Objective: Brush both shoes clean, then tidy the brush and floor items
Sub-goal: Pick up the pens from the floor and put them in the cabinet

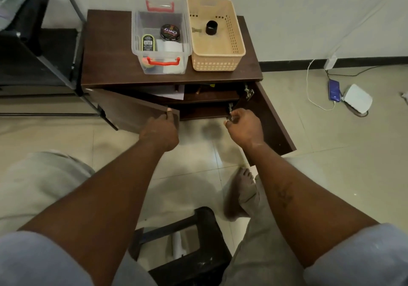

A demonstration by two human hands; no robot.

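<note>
Brush nowhere in view. Left hand [162, 132] grasps the cabinet's [106, 49] left door [123, 109]. Right hand [242, 124] curls at its lower hinge [230, 107], grip unclear. Swinging the doors shut could nip those fingers.

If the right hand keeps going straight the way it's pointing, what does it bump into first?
Probably the lower hinge of the open right door; the right hand is almost at it. Behind that lies the cabinet's lower shelf; depth is unclear.
</note>
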